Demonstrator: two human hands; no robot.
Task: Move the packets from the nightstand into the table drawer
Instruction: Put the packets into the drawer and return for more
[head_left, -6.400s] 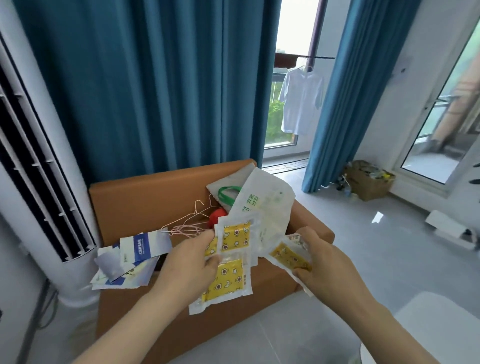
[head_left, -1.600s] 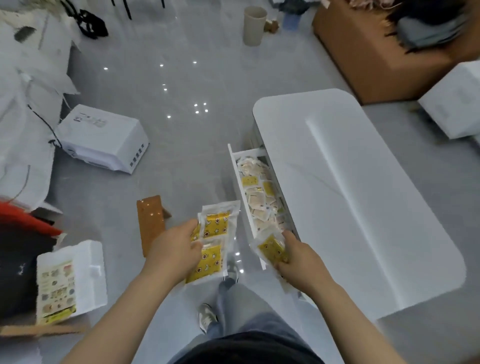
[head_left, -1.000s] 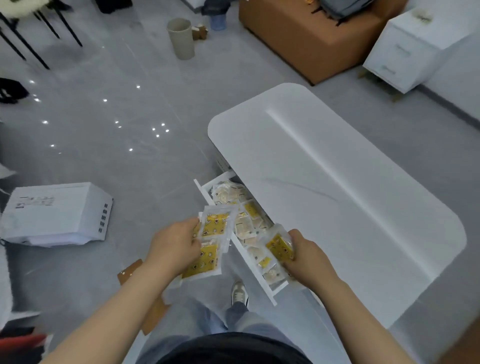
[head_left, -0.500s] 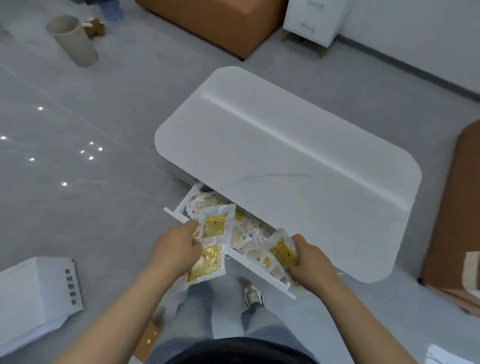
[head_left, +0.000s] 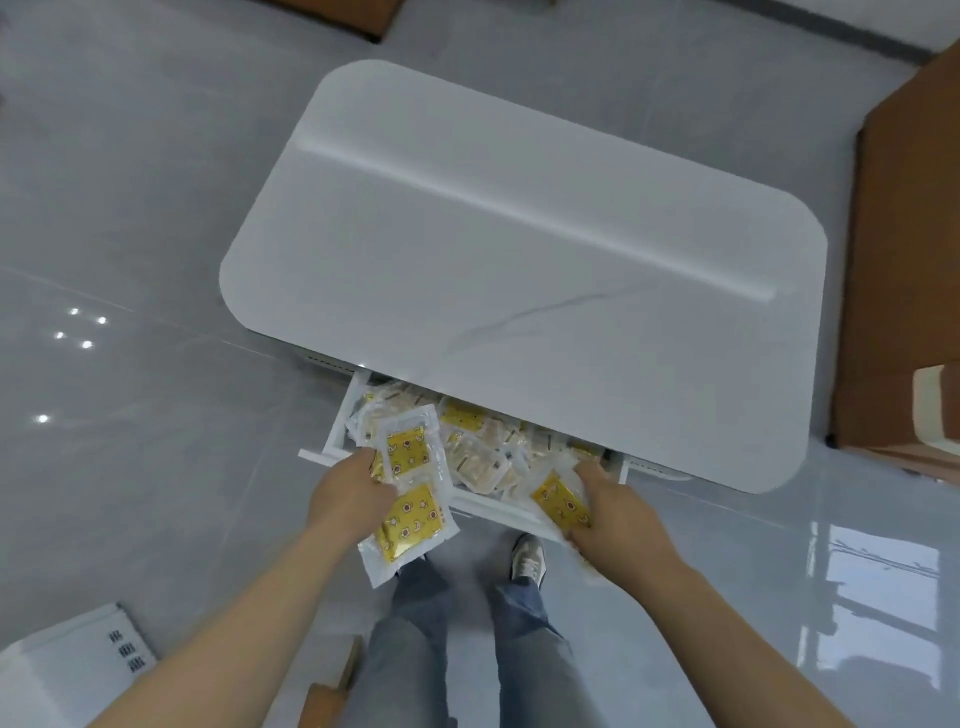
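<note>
- Your legs in grey jeans (head_left: 415, 623) stand at the bottom of the view, with one pale shoe (head_left: 527, 556) on the glossy grey floor (head_left: 130, 441).
- A white box (head_left: 67, 660) lies on the floor at the lower left. A brown cardboard piece (head_left: 332, 691) lies beside your left leg.
- Your left hand (head_left: 350, 491) grips two packets (head_left: 410, 522) by their left edges. Its fingers are curled round them and pinch them. The packets are clear pouches with yellow printed contents. One overlaps the other, and the upper one reaches over the drawer.
- Your right hand (head_left: 618, 512) pinches a single packet (head_left: 558, 501) between the thumb on top and the curled fingers beneath. This packet hangs over the front rail of the drawer, near its right end.
- The drawer (head_left: 483, 506) is white and stands pulled out from under the table. A heap of loose packets (head_left: 480, 457) fills the visible part.
- The table (head_left: 519, 249) has a white top with rounded corners and a faint grey vein.
- A brown cabinet (head_left: 904, 286) stands at the right edge, apart from the table.
</note>
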